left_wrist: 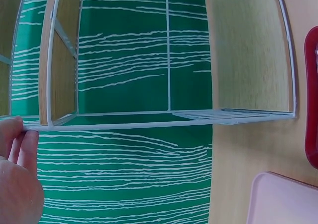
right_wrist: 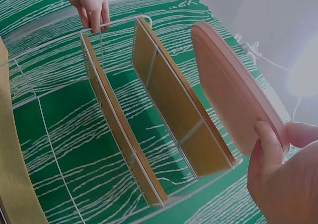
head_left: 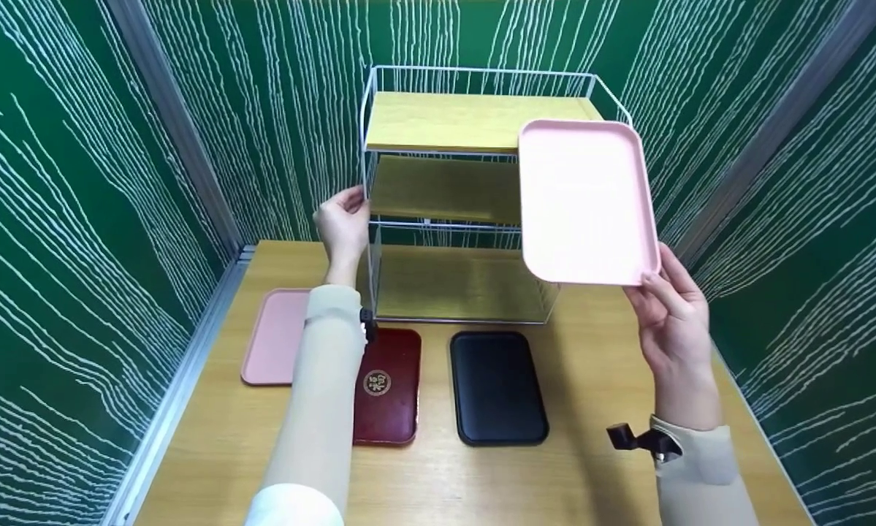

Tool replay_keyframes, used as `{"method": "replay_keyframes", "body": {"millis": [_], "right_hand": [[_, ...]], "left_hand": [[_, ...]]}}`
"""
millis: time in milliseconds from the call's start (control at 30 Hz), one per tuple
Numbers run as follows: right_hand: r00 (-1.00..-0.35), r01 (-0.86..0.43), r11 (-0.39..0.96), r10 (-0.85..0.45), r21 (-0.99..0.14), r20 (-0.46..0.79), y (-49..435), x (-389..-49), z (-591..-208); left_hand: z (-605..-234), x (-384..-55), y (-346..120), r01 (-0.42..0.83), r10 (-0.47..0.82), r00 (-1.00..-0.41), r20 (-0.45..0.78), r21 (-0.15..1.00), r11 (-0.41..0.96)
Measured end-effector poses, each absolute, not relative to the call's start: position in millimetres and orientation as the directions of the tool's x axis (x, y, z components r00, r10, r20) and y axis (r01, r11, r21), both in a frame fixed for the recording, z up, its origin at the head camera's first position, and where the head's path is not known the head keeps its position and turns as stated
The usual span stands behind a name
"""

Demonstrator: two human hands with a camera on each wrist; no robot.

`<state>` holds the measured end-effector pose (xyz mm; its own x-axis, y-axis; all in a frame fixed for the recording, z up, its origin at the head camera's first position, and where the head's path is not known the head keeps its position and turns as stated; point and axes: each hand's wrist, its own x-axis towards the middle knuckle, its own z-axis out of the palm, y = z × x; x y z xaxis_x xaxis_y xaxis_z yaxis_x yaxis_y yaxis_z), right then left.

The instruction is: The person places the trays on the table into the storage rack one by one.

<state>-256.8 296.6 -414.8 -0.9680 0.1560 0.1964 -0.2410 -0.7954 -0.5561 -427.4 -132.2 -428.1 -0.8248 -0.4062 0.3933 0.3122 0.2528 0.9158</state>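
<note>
In the head view my right hand [head_left: 675, 314] pinches the near right corner of a pink tray [head_left: 587, 204], thumb on top and fingers beneath. The tray is raised in front of the right part of a three-tier shelf rack [head_left: 445, 120], overlapping its upper and middle boards. The right wrist view shows the tray's underside [right_wrist: 223, 90] beside the top board. My left hand [head_left: 344, 226] grips the rack's white wire frame on the left side, near the middle board; in the left wrist view its fingers [left_wrist: 27, 147] pinch the wire.
On the table [head_left: 423, 482] in front of the rack lie a dark red tray [head_left: 394, 372] with a gold emblem and a black tray [head_left: 500, 387]. A second pink tray [head_left: 273, 340] lies at the left, partly behind my left forearm. Green walls [head_left: 80, 183] with white streaks enclose the table.
</note>
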Motion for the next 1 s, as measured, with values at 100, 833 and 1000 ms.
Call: {"method": "replay_keyframes", "body": {"millis": [100,833,1000], "right_hand": [[-0.972,-0.226,-0.806,0.147,-0.548,0.185,290.1,-260.7,-413.9],[-0.976,-0.216,-0.791,0.161,-0.573,0.147,249.1,-285.9,-391.6],[-0.973,-0.231,-0.777,0.187,-0.585,0.136,242.9,-289.1,-390.5]], "left_hand": [[-428.4,-429.0,-131.9,0.315,-0.408,-0.819,0.403,0.911,0.268],[-426.3,-426.6,-132.1,0.289,-0.413,-0.825,0.385,0.916,0.278],[-426.6,-426.1,-132.4,0.289,-0.408,-0.826,0.389,0.914,0.286]]}}
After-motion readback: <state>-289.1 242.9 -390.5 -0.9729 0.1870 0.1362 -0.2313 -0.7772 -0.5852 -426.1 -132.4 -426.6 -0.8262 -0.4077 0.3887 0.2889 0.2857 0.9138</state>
